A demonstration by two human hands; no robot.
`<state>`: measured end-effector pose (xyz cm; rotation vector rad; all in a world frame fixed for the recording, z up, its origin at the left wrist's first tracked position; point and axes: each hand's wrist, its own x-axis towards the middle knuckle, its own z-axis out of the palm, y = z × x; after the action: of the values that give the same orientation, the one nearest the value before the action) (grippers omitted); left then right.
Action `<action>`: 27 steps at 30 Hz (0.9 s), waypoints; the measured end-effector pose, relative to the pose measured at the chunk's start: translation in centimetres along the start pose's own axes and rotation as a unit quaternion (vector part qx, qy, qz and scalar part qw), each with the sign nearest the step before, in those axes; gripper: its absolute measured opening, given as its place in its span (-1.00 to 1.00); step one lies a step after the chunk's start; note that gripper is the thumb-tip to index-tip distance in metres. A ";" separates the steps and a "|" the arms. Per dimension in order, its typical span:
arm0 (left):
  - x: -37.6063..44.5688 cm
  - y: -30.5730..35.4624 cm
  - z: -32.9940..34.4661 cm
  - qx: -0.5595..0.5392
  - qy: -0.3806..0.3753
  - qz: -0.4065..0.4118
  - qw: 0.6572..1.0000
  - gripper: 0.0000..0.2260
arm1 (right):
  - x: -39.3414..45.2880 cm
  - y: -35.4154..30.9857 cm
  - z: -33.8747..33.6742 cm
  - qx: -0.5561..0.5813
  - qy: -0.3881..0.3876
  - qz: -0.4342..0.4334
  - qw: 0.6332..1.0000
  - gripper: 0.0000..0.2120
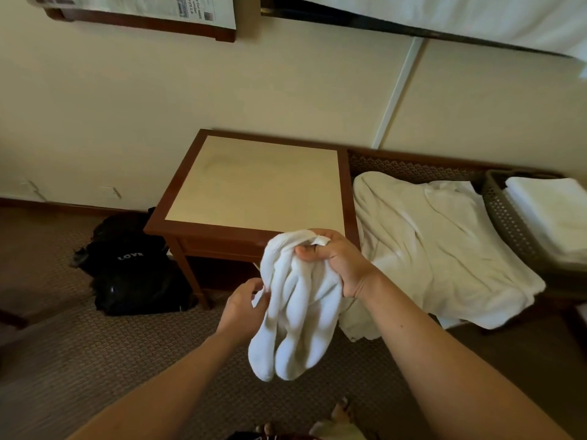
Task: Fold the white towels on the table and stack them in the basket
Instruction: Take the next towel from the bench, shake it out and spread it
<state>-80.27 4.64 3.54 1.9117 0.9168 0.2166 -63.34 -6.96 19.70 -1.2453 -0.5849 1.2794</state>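
Feet (343, 411): ours, bare, at the bottom edge of the view on the patterned carpet (79, 360); only toes show.
Forearms: both ours, bare, reaching fwd from the lower corners and converging on the towel.
Towel in hand (293, 312): white, bunched, hanging in long soft folds in the air in front of the table, above the carpet; lower ends dangle free.
R hand (336, 262): we clamp it on the top of the bunched towel, fingers curled over the gathered cloth, thumb pressed vs. it; it carries the wt.
L hand (244, 304): lower and to the left, fingers curled in at the towel's left edge; we seem to pinch a bit of the hem btwn thumb and fingertips, though the grip is partly blurred.
Black bag (133, 268): on the floor left of the table, just beside its leg, white lettering "LOVE" on it.
Table (251, 185): dark wood frame w/ pale inset top, nothing lying on the part we see; stands vs. the wall.
Loose cloth (438, 246): big off-white sheet or towel spread rumpled over a low bench right of the table, one corner hanging off the front near our R wrist.
Basket (508, 220): brown, perforated, at the far right on the same bench, touching the rumpled cloth.
Folded towels (549, 214): white stack lying inside the basket, cut off by the frame edge.
Wall (222, 90): cream; framed newspaper print (143, 11) hung upper left.
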 end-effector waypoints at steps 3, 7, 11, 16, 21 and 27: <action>0.3 -0.2 -0.5 0.003 -0.024 0.002 1.000 -0.76 | 0.0 -0.4 -0.3 0.049 -0.047 0.009 0.998 -0.66; 0.4 -0.6 -0.6 0.019 -0.043 0.003 0.999 -0.91 | -0.6 -0.6 -0.8 0.074 -0.073 0.012 0.994 -0.67; 0.5 -0.9 -1.6 0.024 0.030 -0.071 0.997 -0.76 | -0.6 0.1 -2.1 -0.014 0.082 -0.005 0.996 -0.86; 0.7 1.7 -3.2 0.076 0.007 -0.024 0.997 -0.70 | -0.1 3.9 -4.4 -0.488 0.238 -0.011 0.840 -0.19; 0.5 7.5 -3.3 0.064 -0.151 0.097 0.982 -0.82 | 0.3 6.9 -1.8 -0.461 0.007 -0.045 0.886 -0.45; -0.6 5.0 -3.6 0.008 -0.086 0.072 0.994 -0.80 | 1.2 7.1 -1.8 -0.427 0.176 -0.057 0.885 -0.75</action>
<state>-79.92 5.50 9.68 1.9793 0.6690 0.1272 -64.14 -7.78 12.40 -2.0729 -0.9846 0.6444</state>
